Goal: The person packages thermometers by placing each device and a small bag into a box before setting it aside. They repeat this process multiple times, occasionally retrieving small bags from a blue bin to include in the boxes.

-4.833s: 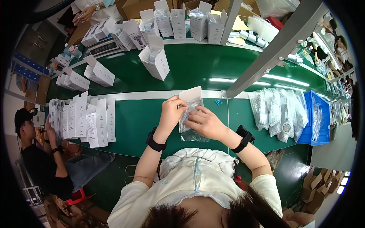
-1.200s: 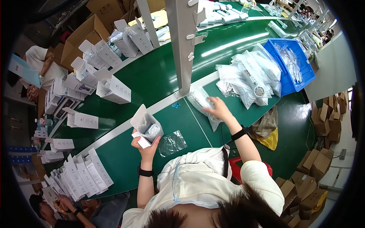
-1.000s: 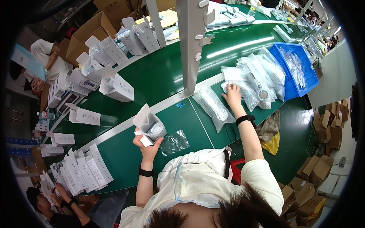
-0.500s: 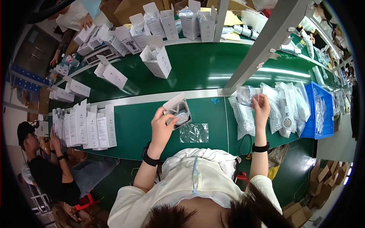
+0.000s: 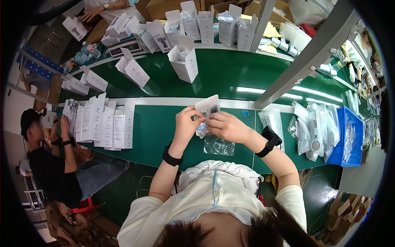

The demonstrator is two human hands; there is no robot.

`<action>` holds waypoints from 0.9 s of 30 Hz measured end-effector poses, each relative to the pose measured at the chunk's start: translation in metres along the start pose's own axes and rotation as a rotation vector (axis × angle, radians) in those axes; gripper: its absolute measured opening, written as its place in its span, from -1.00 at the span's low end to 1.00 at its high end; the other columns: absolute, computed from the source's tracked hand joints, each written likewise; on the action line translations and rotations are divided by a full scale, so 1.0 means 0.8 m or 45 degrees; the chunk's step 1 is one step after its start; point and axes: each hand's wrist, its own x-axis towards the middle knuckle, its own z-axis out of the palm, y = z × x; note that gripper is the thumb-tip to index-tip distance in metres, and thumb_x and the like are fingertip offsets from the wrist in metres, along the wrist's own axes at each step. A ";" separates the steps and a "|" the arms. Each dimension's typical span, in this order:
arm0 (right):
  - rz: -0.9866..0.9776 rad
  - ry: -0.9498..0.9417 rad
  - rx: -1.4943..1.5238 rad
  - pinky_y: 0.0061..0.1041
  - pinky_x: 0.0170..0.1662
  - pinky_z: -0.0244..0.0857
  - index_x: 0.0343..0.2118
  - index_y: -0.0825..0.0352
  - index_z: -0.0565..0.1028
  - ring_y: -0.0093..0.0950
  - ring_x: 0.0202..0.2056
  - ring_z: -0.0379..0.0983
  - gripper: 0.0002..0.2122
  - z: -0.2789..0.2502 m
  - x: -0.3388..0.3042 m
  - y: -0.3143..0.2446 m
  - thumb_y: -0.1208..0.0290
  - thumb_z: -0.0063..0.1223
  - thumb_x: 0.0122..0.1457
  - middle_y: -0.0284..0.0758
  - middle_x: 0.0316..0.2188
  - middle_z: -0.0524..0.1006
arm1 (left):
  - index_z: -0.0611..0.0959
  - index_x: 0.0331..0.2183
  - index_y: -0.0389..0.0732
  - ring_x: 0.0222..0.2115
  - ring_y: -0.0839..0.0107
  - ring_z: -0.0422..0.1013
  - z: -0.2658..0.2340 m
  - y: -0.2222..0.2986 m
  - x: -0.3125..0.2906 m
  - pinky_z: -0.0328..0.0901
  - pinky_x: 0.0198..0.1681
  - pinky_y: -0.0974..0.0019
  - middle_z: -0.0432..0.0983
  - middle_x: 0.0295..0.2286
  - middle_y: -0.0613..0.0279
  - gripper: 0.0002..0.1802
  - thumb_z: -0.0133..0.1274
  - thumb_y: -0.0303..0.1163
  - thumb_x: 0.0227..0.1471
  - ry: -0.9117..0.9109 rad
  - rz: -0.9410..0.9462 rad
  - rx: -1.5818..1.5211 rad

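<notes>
Right hand [image 5: 228, 126] has moved from bubble-wrap bags [image 5: 313, 131] to open white box [image 5: 207, 104]. I see left hand [image 5: 187, 126] pinching clear packet [image 5: 202, 131]; right fingers [image 5: 218, 122] curled, grip I cannot tell.

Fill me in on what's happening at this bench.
The person's left hand and right hand are both at an open white box, with clear plastic showing between them. A flat clear bag lies on the green table. White boxes stand left; bubble-wrapped packs and a blue bin are right.
</notes>
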 end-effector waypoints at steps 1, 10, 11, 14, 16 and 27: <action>0.044 -0.129 -0.011 -0.24 0.00 0.14 -0.48 0.34 0.47 -0.37 -0.14 0.27 -0.81 0.001 0.003 0.000 0.48 0.07 -0.26 -0.35 -0.37 0.44 | 0.54 -0.62 -0.34 -0.59 0.29 0.38 -0.001 0.000 0.001 0.26 -0.52 0.36 0.46 -0.52 0.14 -0.86 0.17 -0.61 -0.40 0.014 -0.002 0.004; 0.019 -0.581 -0.289 0.04 0.12 -0.20 -0.32 0.29 0.47 -0.32 -0.03 0.17 -0.63 0.020 -0.009 -0.007 0.36 0.16 -0.31 -0.38 -0.35 0.43 | 0.47 -0.52 -0.30 -0.36 0.32 0.40 0.005 0.007 -0.010 0.30 -0.39 0.40 0.39 -0.29 0.12 -0.79 0.16 -0.57 -0.32 0.020 0.170 0.228; -0.034 -0.379 -0.225 0.03 0.13 -0.22 -0.19 0.29 0.39 -0.31 0.02 0.12 -0.50 0.019 -0.018 -0.001 0.33 0.19 -0.31 -0.35 -0.26 0.40 | 0.46 -0.50 -0.29 -0.33 0.30 0.39 0.000 0.007 -0.007 0.30 -0.36 0.38 0.37 -0.24 0.09 -0.78 0.16 -0.55 -0.31 0.012 0.179 0.045; 0.061 0.069 -0.028 -0.01 0.14 -0.25 0.01 0.29 0.19 -0.30 0.10 0.04 -0.27 0.030 -0.043 0.017 0.29 0.25 -0.32 -0.28 -0.10 0.31 | 0.42 -0.43 -0.29 -0.24 0.18 0.34 -0.072 -0.027 -0.014 0.28 -0.25 0.31 0.31 -0.17 0.05 -0.69 0.18 -0.49 -0.29 0.423 0.119 0.043; 0.400 0.542 0.209 -0.09 0.17 -0.27 0.13 0.30 -0.03 -0.30 0.14 -0.02 -0.06 0.042 -0.060 0.018 0.27 0.30 -0.35 -0.21 0.03 0.19 | 0.40 -0.33 -0.27 -0.09 0.07 0.22 -0.154 -0.069 -0.023 0.17 -0.07 0.20 0.25 -0.10 0.02 -0.56 0.22 -0.43 -0.33 0.653 0.089 0.646; 1.044 0.855 1.293 -0.42 0.07 0.08 0.16 0.28 -0.15 -0.39 0.09 0.07 0.00 0.095 -0.013 0.136 0.59 0.31 -0.36 -0.27 0.07 0.12 | 0.11 0.10 -0.08 0.11 0.01 -0.13 -0.207 -0.233 -0.110 -0.04 0.00 -0.12 -0.16 0.14 0.14 -0.05 0.15 -0.59 -0.39 0.019 -0.490 1.316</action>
